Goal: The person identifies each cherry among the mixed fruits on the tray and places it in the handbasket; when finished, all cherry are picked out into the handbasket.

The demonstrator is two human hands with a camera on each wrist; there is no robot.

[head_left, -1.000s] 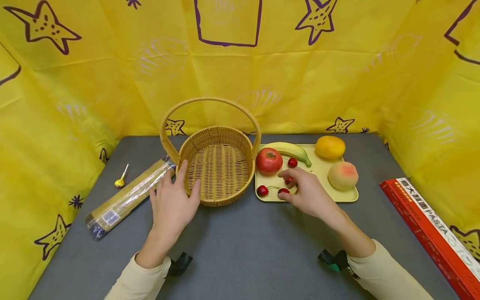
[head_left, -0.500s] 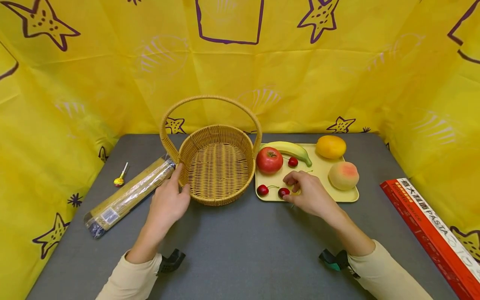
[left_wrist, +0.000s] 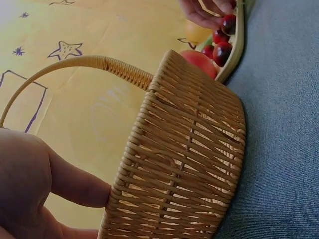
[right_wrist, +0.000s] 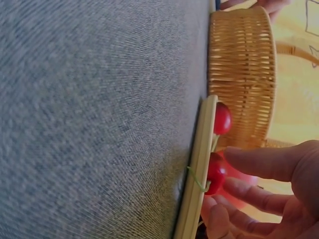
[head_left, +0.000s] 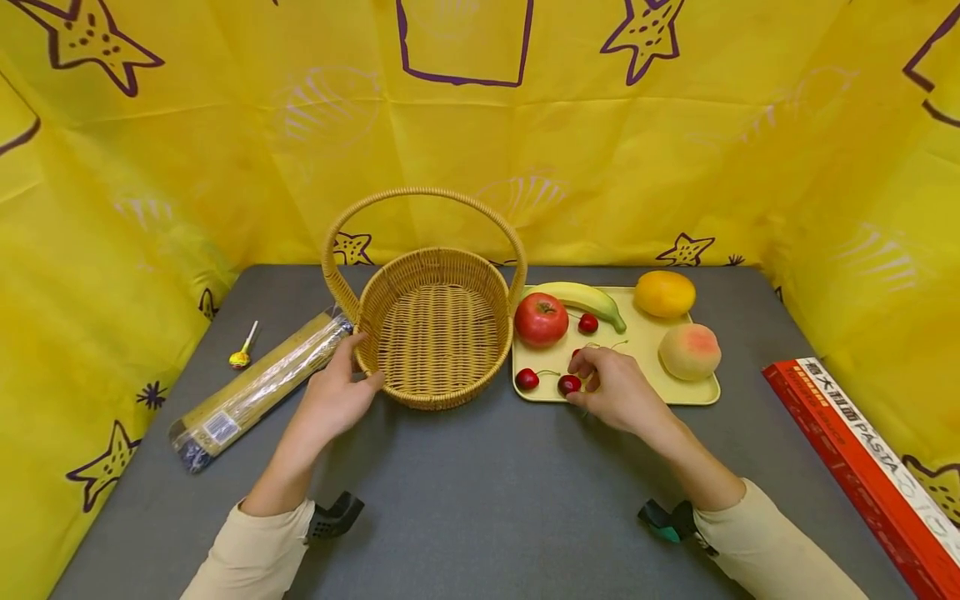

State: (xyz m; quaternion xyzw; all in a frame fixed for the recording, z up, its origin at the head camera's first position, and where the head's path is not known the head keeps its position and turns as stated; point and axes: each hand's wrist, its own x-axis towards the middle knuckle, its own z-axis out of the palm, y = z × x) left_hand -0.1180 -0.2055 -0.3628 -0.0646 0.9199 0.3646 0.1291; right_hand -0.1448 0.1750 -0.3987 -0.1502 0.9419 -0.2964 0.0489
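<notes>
My left hand (head_left: 337, 400) grips the left rim of a round wicker basket (head_left: 480, 371) with a tall arched handle; thumb and a finger meet the rim in the left wrist view. My right hand (head_left: 618, 387) reaches over the front of a pale yellow tray (head_left: 637, 342). Its thumb and curled fingers pinch at a dark red cherry (head_left: 568, 384), low at the tray's front edge; the right wrist view has this cherry (right_wrist: 216, 173) between thumb and index finger. Another cherry (head_left: 527, 379) lies to its left. A third, partly hidden, sits behind the fingertips.
On the tray also lie a red apple-like fruit (head_left: 542, 320), a banana (head_left: 585, 300), a cherry (head_left: 588, 323), a mango-like yellow fruit (head_left: 665, 293) and a peach (head_left: 690, 351). Left are a wrapped bundle (head_left: 262, 383) and a lollipop (head_left: 241, 358). A red pasta box (head_left: 862, 467) stands right.
My left hand has drawn in its spread fingers and come onto the basket's left rim. My right hand's thumb and fingers have drawn closer together at the front cherry.
</notes>
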